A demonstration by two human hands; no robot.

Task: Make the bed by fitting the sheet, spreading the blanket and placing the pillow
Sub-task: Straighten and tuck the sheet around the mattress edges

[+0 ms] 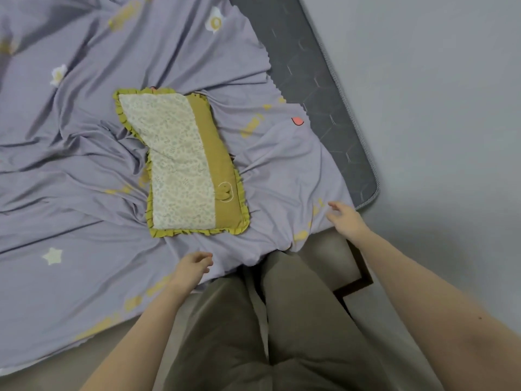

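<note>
- The lilac sheet (84, 136) lies rumpled over the bed, its near edge hanging loose over the side and its far right edge stopping short, so a strip of grey mattress (315, 80) shows bare.
- The pillow (180, 165) sits askew in the middle of the sheet, weighing on the wrinkles.
- The left hand (193, 268) hovers at the near edge with fingers loosely curled, gripping nothing.
- The right hand (345, 220) reaches to the sheet's corner by the mattress end, fingers spread and relaxed, touching or just above the cloth; I cannot tell which.
- This looks like the sheet-fitting step, barely begun.
- Next, I'd guess, both hands must take hold of that corner and draw it over the bare mattress; the pillow may need lifting off first.
</note>
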